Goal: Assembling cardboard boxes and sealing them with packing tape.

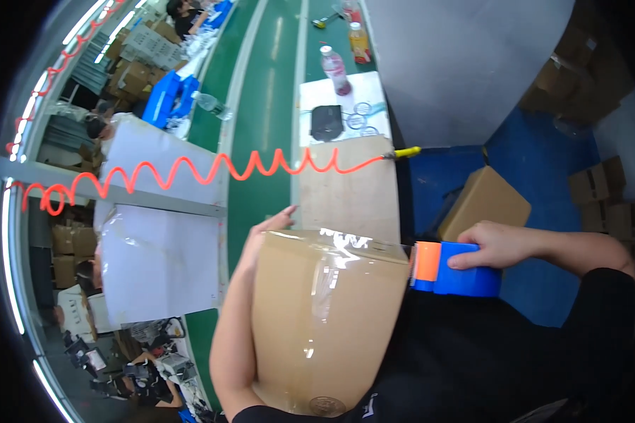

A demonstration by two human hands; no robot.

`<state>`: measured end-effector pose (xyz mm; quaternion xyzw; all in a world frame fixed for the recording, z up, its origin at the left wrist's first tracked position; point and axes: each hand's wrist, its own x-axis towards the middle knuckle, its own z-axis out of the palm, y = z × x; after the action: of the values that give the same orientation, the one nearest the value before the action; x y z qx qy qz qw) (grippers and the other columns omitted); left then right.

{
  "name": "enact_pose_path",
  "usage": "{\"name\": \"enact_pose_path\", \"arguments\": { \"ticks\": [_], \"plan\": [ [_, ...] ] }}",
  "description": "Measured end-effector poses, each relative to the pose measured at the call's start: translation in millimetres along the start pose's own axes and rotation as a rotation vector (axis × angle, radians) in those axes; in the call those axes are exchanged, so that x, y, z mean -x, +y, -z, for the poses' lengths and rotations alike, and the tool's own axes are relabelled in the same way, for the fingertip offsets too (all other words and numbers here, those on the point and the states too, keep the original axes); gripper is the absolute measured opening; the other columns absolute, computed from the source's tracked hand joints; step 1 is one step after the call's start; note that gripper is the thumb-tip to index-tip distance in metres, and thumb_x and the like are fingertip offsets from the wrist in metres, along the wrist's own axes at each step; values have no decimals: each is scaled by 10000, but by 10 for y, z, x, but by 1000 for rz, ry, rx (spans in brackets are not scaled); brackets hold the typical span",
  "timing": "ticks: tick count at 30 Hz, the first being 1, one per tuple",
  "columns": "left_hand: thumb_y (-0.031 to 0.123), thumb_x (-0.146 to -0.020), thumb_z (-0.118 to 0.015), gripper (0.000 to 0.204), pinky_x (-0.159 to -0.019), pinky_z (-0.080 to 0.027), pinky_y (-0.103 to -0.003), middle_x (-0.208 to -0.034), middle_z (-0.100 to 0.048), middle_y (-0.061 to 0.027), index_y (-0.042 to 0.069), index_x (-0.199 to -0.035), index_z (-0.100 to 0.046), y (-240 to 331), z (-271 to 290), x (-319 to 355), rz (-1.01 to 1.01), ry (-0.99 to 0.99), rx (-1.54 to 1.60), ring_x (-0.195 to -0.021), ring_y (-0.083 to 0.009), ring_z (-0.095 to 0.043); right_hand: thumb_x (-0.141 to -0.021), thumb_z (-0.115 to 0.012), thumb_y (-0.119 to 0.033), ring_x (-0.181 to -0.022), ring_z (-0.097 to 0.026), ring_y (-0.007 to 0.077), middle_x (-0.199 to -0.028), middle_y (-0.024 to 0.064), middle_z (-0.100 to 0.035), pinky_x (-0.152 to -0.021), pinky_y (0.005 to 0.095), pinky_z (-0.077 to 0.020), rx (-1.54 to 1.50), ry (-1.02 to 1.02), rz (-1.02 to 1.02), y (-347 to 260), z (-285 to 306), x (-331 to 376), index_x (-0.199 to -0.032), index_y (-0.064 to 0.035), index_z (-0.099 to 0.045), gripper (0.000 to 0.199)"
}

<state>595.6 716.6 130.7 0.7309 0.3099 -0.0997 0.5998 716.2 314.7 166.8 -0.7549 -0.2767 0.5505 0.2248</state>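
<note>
A brown cardboard box [317, 303] stands close against my body. Shiny clear tape [326, 278] runs down its upper face and across its far edge. My left forearm wraps round the box's left side. My left hand [269, 225] rests at its far left corner, fingers stretched out, some hidden behind the box. In my right hand [499, 244] is a blue and orange tape dispenser [466, 271]. Its toothed orange end is against or very near the right side of the box; whether it touches, I cannot tell.
A coiled orange air hose [243, 169] with a yellow nozzle [406, 152] stretches across the green bench [261, 92]. Drink bottles [336, 70] and a black pouch [326, 123] lie beyond the box. Another carton [487, 204] sits at right. People work at far left behind white panels [162, 264].
</note>
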Motion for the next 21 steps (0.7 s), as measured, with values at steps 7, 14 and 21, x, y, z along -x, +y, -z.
{"name": "enact_pose_path", "arguments": {
  "ticks": [7, 14, 21],
  "plan": [
    [442, -978, -539, 482, -843, -466, -305, -1032, -641, -105, 64, -1261, -632, -144, 174, -29, -141, 208, -316, -914, -158, -597, -886, -524, -657, -891, -692, 319, -966, 226, -691, -790, 391, -554, 266, -28, -84, -296, 166, 2, -1074, 74, -664, 767],
    [451, -948, -582, 574, -763, -465, -287, -850, -659, -68, -18, -1275, -539, 446, 24, 511, -121, 97, -231, -797, -141, -599, -886, -554, -582, -916, -698, 306, -988, 178, -709, -769, 429, -544, 912, -47, -254, -26, 47, -154, -1060, -62, -719, 572],
    [249, -902, -591, 517, -887, -427, -292, -1016, -590, -104, 19, -1329, -412, 406, -213, 545, -124, 120, -218, -984, -171, -548, -831, -621, -489, -695, -689, 324, -752, 186, -692, -650, 422, -545, 762, 356, -274, 1145, 137, -595, -848, 10, -725, 510]
  ]
}}
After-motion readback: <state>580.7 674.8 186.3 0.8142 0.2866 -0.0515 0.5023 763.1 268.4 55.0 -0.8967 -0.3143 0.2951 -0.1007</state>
